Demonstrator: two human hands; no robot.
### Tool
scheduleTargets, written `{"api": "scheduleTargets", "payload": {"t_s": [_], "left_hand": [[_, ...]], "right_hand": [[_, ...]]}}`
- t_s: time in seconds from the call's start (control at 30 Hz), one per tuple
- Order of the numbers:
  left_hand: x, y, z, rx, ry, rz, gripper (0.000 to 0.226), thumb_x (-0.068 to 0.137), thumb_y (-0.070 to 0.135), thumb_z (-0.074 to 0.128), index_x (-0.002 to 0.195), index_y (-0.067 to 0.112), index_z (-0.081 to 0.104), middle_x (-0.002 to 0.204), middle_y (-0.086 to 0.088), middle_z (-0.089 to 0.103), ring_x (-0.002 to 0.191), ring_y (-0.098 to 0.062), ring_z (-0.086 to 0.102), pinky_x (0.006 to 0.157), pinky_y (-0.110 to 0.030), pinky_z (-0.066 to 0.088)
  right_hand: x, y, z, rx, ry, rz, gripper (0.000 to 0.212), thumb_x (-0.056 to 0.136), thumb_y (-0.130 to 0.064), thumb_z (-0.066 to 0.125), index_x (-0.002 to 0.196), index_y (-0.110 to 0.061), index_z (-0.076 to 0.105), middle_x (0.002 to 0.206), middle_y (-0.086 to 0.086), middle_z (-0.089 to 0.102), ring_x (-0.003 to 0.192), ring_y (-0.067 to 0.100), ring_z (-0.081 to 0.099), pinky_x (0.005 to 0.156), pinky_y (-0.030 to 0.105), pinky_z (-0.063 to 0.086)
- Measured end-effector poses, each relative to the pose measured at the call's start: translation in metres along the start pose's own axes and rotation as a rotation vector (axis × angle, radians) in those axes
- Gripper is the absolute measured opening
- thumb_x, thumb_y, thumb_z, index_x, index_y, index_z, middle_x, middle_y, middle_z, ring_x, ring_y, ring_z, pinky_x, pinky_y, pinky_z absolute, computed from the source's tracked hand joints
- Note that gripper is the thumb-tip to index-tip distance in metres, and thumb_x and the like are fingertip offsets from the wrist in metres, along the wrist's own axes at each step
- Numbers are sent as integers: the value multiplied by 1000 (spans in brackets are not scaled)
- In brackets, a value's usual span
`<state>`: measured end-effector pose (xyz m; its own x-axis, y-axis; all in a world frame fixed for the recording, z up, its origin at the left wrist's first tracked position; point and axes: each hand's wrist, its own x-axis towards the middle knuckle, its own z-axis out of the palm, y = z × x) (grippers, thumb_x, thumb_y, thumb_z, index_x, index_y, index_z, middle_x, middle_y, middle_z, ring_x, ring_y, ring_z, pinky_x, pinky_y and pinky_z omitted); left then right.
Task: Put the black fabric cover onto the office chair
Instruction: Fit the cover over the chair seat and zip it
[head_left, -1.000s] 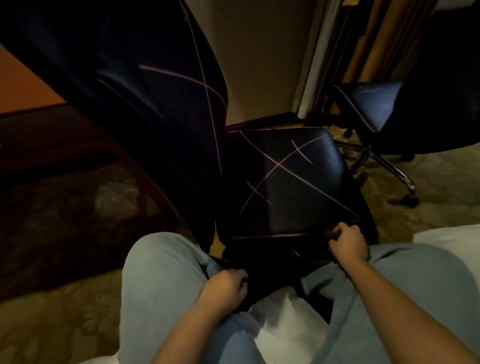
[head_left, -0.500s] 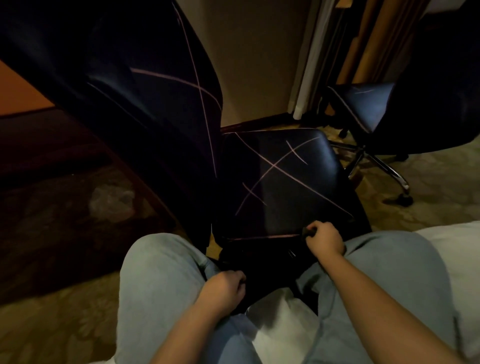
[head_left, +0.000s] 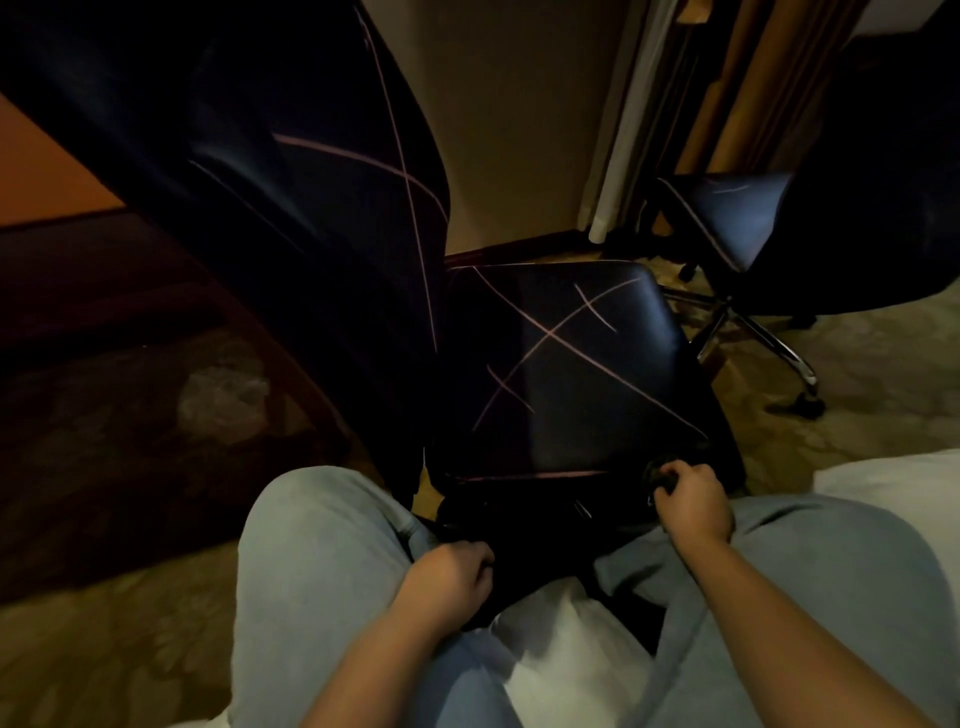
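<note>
The office chair (head_left: 322, 218) stands right in front of my knees, its tall back at the upper left. A black fabric cover (head_left: 561, 374) with thin pink lines lies stretched over the seat. My right hand (head_left: 691, 501) grips the cover's hem at the seat's near right corner, fingers curled round the fabric. My left hand (head_left: 449, 577) is a fist at the near left, below the seat edge, holding the dark hem between my legs. The underside of the seat is hidden.
A second office chair (head_left: 737, 218) with a chrome wheeled base stands at the back right. A dark wooden desk (head_left: 78, 291) fills the left, with a crumpled clear bag (head_left: 223, 395) under it. White bedding (head_left: 561, 670) lies under my legs. Patterned carpet covers the floor.
My right hand slid left along the seat's front edge, then back right to the near corner, still gripping the hem. The left hand stayed put.
</note>
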<state>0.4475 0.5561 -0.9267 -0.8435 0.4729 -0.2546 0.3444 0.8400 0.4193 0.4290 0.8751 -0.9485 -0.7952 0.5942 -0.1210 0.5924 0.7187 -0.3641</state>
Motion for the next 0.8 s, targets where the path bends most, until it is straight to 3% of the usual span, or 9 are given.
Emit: {"api": "scheduleTargets", "payload": {"t_s": [0.17,0.4,0.63,0.8], "left_hand": [[2,2,0,13,11,0,31,96,29,46,121,18,59,116,-4,64,106,-20,58,85,-31,42],[-1,0,-2,49,-23,-7,32,97,30,44,123,18,57,117,-5,64,108,-21,58,88,-34,44],[-2,-5,-2,50,-29,-22,33,96,29,44,123,18,58,116,-7,65,106,-23,59,83,-34,45],[0,-2,-1,43,-21,-5,33,96,29,44,123,17,58,117,-6,64,106,-22,58,83,-34,43]], "right_hand": [[2,-11,-3,24,12,58,25,86,-12,63,111,-9,66,114,20,53,97,38,56,78,43,52],[-11,-55,8,-102,-119,-147,24,89,-20,60,112,-18,65,116,10,52,109,27,50,78,35,50],[-11,-38,7,-103,-106,-249,26,87,-22,64,113,-19,66,116,7,53,106,24,52,78,34,50],[-4,-5,2,-71,-25,-137,28,87,-18,65,115,-16,67,118,11,53,104,30,54,77,40,53]]}}
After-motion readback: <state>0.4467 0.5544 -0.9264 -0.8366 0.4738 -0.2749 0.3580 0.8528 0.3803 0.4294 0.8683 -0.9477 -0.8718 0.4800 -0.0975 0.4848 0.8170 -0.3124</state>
